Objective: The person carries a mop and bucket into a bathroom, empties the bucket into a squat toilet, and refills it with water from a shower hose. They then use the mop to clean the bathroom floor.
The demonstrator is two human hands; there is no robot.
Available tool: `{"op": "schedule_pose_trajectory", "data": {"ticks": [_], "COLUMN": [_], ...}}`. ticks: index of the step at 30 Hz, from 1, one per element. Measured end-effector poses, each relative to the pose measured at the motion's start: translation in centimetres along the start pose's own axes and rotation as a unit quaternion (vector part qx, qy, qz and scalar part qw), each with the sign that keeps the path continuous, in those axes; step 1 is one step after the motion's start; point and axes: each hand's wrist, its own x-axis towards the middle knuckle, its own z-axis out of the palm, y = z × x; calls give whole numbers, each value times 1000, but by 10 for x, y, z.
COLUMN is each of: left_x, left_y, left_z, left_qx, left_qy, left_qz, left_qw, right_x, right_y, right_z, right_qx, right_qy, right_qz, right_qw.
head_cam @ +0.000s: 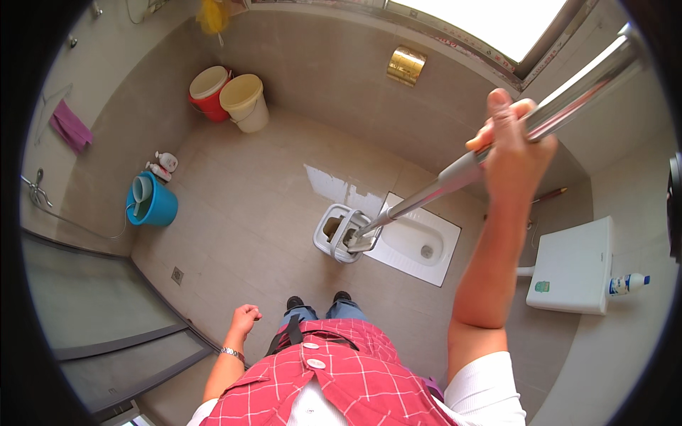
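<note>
My right hand (509, 136) is wrapped around the shiny metal handle (413, 205) of a flat mop, raised high at the right. The handle slants down to the mop's head end (362, 244), which sits at the right compartment of a grey-white mop bucket (321, 234). How deep the mop pad goes inside is hidden. The bucket, with its carrying handle across the top, stands on the tiled floor just left of a white squat toilet (403, 250). My left hand (245, 320) hangs low on the left, fingers curled in, with nothing visible in it.
A wet patch (341, 189) shines behind the bucket. At left stand a blue bucket (165, 205) and pump bottles (168, 161); a red bucket (216, 109) and cream bucket (253, 114) stand farther back. The cistern (573, 266) juts from the right wall; a glass door (106, 303) lies left.
</note>
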Motion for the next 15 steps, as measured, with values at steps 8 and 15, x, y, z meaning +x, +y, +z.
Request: {"op": "schedule_pose_trajectory", "data": {"ticks": [8, 15], "left_x": [-4, -5], "left_y": [18, 13], "left_z": [14, 19], "left_qx": [19, 10], "left_qy": [-28, -22], "left_qz": [23, 22], "left_qw": [999, 999], "right_x": [-2, -116], "right_y": [12, 218], "right_z": [8, 36], "right_qx": [5, -58], "right_qy": [6, -54], "right_qz": [6, 41], "right_qw": [1000, 996]}}
